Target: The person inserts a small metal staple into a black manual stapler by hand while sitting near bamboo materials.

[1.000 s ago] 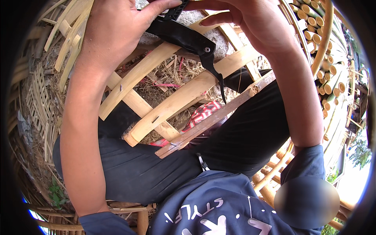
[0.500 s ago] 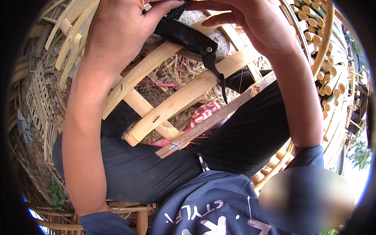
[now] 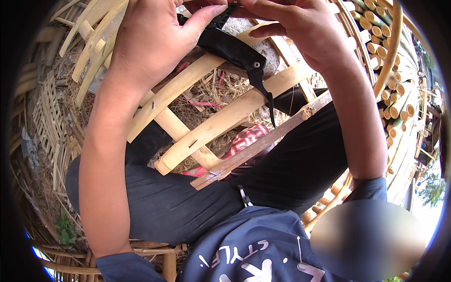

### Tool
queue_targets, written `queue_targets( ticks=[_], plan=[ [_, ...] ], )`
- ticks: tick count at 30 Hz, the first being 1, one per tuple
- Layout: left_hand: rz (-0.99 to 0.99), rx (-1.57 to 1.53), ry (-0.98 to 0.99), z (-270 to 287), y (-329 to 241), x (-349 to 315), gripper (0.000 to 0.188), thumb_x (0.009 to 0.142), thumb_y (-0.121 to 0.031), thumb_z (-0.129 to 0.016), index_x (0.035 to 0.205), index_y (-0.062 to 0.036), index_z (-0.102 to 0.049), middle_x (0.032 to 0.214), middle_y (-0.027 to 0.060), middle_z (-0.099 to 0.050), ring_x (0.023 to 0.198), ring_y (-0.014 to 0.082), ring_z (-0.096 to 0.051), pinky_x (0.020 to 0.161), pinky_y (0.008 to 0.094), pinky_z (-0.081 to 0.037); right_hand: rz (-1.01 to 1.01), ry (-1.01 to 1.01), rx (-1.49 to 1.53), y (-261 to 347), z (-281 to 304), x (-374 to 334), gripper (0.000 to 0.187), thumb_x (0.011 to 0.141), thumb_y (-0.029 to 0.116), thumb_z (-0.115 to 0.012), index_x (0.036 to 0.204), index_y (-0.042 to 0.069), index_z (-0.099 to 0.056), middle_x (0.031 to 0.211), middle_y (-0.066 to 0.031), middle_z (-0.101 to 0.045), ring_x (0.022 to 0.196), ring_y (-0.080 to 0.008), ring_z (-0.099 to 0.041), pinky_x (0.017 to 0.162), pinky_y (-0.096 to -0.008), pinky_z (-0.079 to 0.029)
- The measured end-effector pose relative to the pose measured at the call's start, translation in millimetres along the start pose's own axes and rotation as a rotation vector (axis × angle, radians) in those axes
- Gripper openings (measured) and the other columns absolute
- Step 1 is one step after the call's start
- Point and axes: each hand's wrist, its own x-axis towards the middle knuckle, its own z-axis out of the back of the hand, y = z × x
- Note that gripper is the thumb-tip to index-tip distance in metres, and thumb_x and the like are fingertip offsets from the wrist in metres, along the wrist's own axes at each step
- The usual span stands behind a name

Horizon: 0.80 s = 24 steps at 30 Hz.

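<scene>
At the top edge my left hand (image 3: 157,40) is closed, its thumb across a black hinged thing (image 3: 232,50) with a ridged upper part. This has a screw at its joint and a thin, curved, pointed arm hanging down. My right hand (image 3: 300,33) meets it from the other side, fingers bent in at its ridged upper end, one finger lower and apart. Some fingertips are cut off by the edge. Beneath lies a frame of pale bamboo slats (image 3: 235,110), nailed crosswise, with a brown wooden strip (image 3: 263,143) at its near side, across my legs.
Straw and shavings cover the ground under the slats, beside a grey stone (image 3: 270,54) and a red-and-white patterned thing (image 3: 246,141). Cut bamboo poles (image 3: 392,98) are stacked at the right, near a bent cane (image 3: 392,51). Woven bamboo (image 3: 51,117) lies at the left.
Both hands and the black hinged thing have shifted slightly right in the picture. The slats appear shifted the same way. The grip looks much the same.
</scene>
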Motion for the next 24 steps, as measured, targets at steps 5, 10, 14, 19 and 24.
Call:
queue_targets(
  ticks=[5, 10, 14, 19, 24],
  plan=[
    [-0.107, 0.089, -0.144, -3, 11, -2, 0.015, 0.085, 0.002, -0.075, 0.100, 0.0020, -0.075, 0.087, 0.0170, -0.076, 0.080, 0.0272, -0.075, 0.072, 0.0346, -0.056, -0.092, -0.048, 0.025, -7, 0, 12, 0.018, 0.103, 0.011, -0.064, 0.118, 0.000, -0.062, 0.127, -0.0168, -0.070, 0.122, -0.0234, -0.068, 0.088, -0.0346, -0.066],
    [-0.198, 0.145, -0.206, -6, 24, -7, 0.022, 0.085, 0.003, -0.074, 0.107, 0.0015, -0.072, 0.091, 0.0182, -0.075, 0.082, 0.0309, -0.075, 0.074, 0.0366, -0.057, -0.014, 0.012, 0.182, -27, 9, 19, 0.022, 0.102, 0.012, -0.068, 0.119, 0.001, -0.061, 0.127, -0.0164, -0.071, 0.118, -0.0232, -0.070, 0.083, -0.0346, -0.066],
    [-0.116, 0.262, -0.093, 2, 20, -9, 0.023, 0.094, -0.005, -0.072, 0.116, -0.0064, -0.075, 0.102, 0.0106, -0.076, 0.092, 0.0229, -0.073, 0.085, 0.0347, -0.056, -0.030, 0.016, 0.232, -25, 10, 19, 0.022, 0.101, 0.011, -0.070, 0.118, 0.001, -0.060, 0.125, -0.0166, -0.072, 0.117, -0.0232, -0.070, 0.081, -0.0349, -0.067],
    [-0.199, 0.344, -0.097, 4, 27, -11, 0.026, 0.092, -0.007, -0.073, 0.117, -0.0076, -0.073, 0.102, 0.0109, -0.076, 0.094, 0.0262, -0.073, 0.082, 0.0377, -0.054, 0.110, -0.029, 0.097, -31, 4, 18, 0.022, 0.099, 0.018, -0.074, 0.117, 0.006, -0.071, 0.112, -0.0057, -0.077, 0.099, -0.0117, -0.074, 0.079, -0.0254, -0.063],
    [-0.242, 0.528, -0.063, 1, 20, -15, 0.022, 0.088, -0.016, -0.077, 0.108, -0.0063, -0.075, 0.106, 0.0064, -0.073, 0.104, 0.0256, -0.067, 0.087, 0.0399, -0.047, 0.033, -0.060, 0.085, -30, 4, 17, 0.030, 0.097, 0.017, -0.077, 0.122, 0.001, -0.073, 0.103, -0.0046, -0.076, 0.095, -0.0104, -0.074, 0.080, -0.0270, -0.064]
  ],
)
